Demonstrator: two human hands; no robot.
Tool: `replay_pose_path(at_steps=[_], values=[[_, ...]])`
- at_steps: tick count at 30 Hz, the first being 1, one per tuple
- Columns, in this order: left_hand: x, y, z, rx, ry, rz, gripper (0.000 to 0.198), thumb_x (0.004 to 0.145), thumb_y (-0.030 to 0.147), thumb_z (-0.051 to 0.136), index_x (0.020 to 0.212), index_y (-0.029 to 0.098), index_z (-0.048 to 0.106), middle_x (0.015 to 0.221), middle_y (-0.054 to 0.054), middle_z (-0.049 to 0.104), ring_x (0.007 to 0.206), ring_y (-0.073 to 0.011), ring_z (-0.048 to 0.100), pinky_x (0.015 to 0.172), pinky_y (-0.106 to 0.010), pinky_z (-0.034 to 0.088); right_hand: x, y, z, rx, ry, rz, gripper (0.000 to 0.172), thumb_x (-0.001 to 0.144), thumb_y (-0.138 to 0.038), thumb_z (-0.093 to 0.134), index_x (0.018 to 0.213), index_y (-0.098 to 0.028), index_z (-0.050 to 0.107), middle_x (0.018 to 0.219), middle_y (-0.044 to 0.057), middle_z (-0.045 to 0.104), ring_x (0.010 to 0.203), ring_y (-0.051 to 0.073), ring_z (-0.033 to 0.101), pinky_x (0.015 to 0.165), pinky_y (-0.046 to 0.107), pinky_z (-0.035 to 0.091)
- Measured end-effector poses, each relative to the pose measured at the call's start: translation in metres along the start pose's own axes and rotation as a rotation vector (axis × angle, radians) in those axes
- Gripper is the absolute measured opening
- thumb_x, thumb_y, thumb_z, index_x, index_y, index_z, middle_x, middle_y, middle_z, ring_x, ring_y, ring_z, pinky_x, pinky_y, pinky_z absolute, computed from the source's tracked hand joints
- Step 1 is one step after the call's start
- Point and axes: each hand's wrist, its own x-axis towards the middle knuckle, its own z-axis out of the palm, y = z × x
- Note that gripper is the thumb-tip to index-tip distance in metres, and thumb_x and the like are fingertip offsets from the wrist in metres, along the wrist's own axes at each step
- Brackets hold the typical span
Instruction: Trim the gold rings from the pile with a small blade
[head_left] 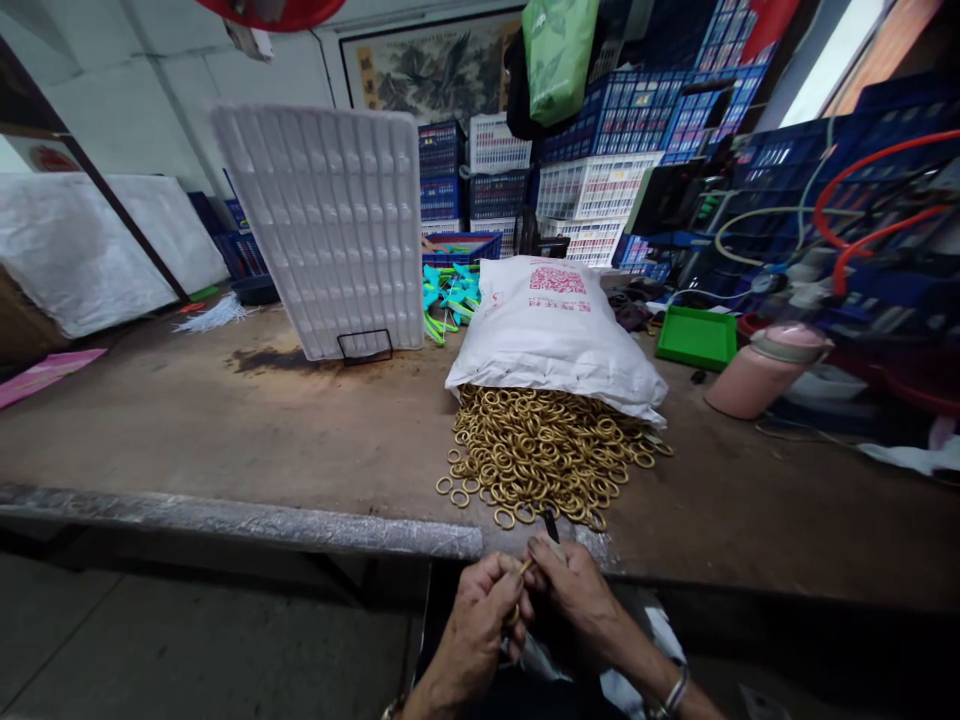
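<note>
The single view looks from the person's head, over the near edge of the workbench [187, 430], facing forward and down. Left hand [480, 612] and right hand [583, 592] lie close to the lens around six o'clock; the heap of rings [544, 450] is farther out, just below centre. The framed wall picture [442, 70] stands well back at twelve.
</note>
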Motion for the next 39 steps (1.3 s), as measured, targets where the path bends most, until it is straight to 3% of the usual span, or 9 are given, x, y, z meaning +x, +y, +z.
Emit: replay_pose_path(at_steps=[5,11,18,22,27,32,36,39], values=[[0.003,-0.002,-0.002,-0.014,0.031,-0.002,0.036,0.075,0.049,0.053,0.08,0.013,0.053,0.054,0.004,0.047,0.037,-0.0024,0.034,0.033,-0.013,0.026,-0.002,-0.004,-0.011,-0.325,0.109,-0.139,0.034,0.081,-0.041,0.036,0.054,-0.02,0.041,0.051,-0.003,0.046,0.05,0.011,0.043,0.048,0.023,0.034],[0.006,-0.005,-0.002,-0.007,0.011,0.018,0.034,0.075,0.047,0.054,0.079,0.013,0.052,0.054,0.005,0.046,0.036,-0.0024,0.033,0.032,-0.014,0.025,-0.003,-0.003,-0.018,-0.6,0.005,-0.273,0.019,0.077,-0.02,0.034,0.064,-0.021,0.048,0.056,-0.001,0.054,0.053,0.013,0.048,0.051,0.022,0.034],[0.011,-0.027,-0.006,0.0,0.001,-0.189,0.034,0.067,0.046,0.06,0.069,0.014,0.051,0.049,0.004,0.048,0.034,-0.0031,0.036,0.031,-0.014,0.024,0.026,0.014,-0.053,-0.91,0.305,-0.293,0.023,0.068,-0.015,0.038,0.079,-0.02,0.056,0.063,0.002,0.06,0.059,0.016,0.053,0.055,0.024,0.033],[0.023,-0.044,-0.011,0.031,0.04,-0.291,0.029,0.061,0.04,0.062,0.064,0.014,0.049,0.051,0.003,0.049,0.035,-0.0043,0.038,0.031,-0.015,0.025,0.037,0.029,-0.067,-1.01,0.406,-0.275,0.027,0.066,-0.013,0.037,0.083,-0.019,0.058,0.063,0.003,0.062,0.056,0.016,0.053,0.053,0.024,0.031],[0.039,-0.051,-0.001,0.137,0.04,-0.312,0.028,0.061,0.04,0.059,0.059,0.014,0.05,0.053,0.001,0.049,0.036,-0.0052,0.039,0.032,-0.018,0.029,0.035,0.035,-0.067,-1.044,0.393,-0.369,0.033,0.062,-0.008,0.037,0.086,-0.018,0.057,0.08,0.005,0.066,0.066,0.016,0.057,0.056,0.024,0.032],[0.056,-0.071,0.017,0.36,0.03,-0.366,0.029,0.076,0.036,0.051,0.06,0.012,0.052,0.053,0.001,0.048,0.038,-0.0063,0.041,0.035,-0.02,0.034,0.033,0.033,-0.063,-1.034,0.369,-0.381,0.035,0.06,-0.008,0.038,0.088,-0.017,0.057,0.085,0.006,0.065,0.07,0.016,0.057,0.058,0.023,0.033],[0.069,-0.096,0.02,0.633,-0.015,-0.376,0.024,0.085,0.032,0.046,0.089,0.011,0.056,0.078,-0.003,0.059,0.061,-0.0108,0.056,0.055,-0.027,0.049,0.032,0.029,-0.062,-1.027,0.377,-0.369,0.033,0.06,-0.007,0.038,0.085,-0.017,0.056,0.082,0.005,0.065,0.069,0.015,0.056,0.059,0.023,0.032],[0.074,-0.106,0.012,0.882,-0.051,-0.254,0.022,0.083,0.031,0.05,0.102,0.021,0.055,0.106,-0.004,0.057,0.09,-0.0183,0.056,0.073,-0.032,0.049,0.032,0.029,-0.061,-1.017,0.388,-0.374,0.032,0.06,-0.005,0.038,0.083,-0.017,0.056,0.08,0.004,0.064,0.068,0.015,0.055,0.058,0.023,0.031]])
